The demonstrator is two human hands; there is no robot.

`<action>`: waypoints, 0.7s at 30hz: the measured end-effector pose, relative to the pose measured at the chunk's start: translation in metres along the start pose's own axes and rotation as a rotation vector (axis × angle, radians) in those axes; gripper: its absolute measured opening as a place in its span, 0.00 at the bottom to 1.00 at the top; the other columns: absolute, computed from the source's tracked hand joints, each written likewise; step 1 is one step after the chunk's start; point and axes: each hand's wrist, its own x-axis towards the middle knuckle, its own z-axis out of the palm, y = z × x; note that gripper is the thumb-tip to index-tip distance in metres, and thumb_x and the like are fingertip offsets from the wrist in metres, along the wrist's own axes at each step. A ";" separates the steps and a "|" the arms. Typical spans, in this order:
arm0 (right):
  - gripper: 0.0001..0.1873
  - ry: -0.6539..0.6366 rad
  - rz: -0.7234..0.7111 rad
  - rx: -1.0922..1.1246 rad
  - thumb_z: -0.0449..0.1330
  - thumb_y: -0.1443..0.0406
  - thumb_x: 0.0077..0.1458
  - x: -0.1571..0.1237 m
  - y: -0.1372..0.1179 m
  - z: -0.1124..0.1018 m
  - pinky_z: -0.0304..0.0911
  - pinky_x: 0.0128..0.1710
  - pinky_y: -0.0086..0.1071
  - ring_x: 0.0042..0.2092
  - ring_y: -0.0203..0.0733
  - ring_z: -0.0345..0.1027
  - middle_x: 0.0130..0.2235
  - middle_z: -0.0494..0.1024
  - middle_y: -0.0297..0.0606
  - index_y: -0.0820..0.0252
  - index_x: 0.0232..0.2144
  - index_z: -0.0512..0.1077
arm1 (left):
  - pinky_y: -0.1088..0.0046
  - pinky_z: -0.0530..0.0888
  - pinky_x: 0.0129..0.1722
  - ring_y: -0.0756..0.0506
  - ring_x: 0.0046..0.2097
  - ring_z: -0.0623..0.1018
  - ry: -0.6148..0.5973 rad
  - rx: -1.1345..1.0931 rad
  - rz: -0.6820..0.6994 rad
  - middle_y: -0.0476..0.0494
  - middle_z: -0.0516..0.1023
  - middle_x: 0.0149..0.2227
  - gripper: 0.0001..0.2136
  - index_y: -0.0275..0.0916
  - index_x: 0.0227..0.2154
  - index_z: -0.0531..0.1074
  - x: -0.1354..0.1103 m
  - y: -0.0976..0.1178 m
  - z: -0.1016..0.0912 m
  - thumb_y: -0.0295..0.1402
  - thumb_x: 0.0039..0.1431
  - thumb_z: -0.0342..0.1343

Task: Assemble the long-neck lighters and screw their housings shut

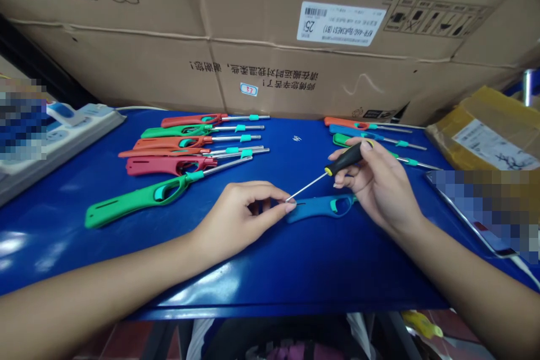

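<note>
A blue stick lighter [318,206] lies on the blue table [295,270] between my hands. My right hand [379,185] is closed around the black and yellow handle of a small screwdriver [343,160], whose thin shaft slants down to the left. My left hand [244,214] pinches its thumb and forefinger together at the screwdriver's tip, right at the lighter's end. Whether a screw sits between those fingertips is too small to tell.
Several red, orange and green lighters [189,149] lie in a row at the left. Three more lighters [371,132] lie at the right. Large cardboard boxes [270,39] wall off the back. A white power strip [63,135] is far left, a brown parcel [485,135] far right.
</note>
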 end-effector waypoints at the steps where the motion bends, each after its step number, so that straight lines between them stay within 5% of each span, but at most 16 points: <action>1: 0.13 -0.003 -0.002 -0.009 0.57 0.51 0.62 0.000 0.000 0.000 0.73 0.27 0.33 0.27 0.37 0.72 0.38 0.80 0.36 0.51 0.42 0.65 | 0.75 0.72 0.32 0.50 0.33 0.78 0.002 -0.001 0.002 0.48 0.83 0.35 0.06 0.40 0.36 0.82 0.000 0.000 0.000 0.33 0.64 0.61; 21: 0.10 -0.005 -0.136 -0.059 0.58 0.54 0.65 -0.009 0.000 -0.003 0.76 0.29 0.35 0.28 0.38 0.76 0.37 0.82 0.35 0.50 0.43 0.67 | 0.78 0.71 0.30 0.52 0.31 0.78 -0.003 0.122 0.098 0.49 0.83 0.32 0.05 0.39 0.36 0.83 -0.001 -0.005 -0.002 0.31 0.63 0.63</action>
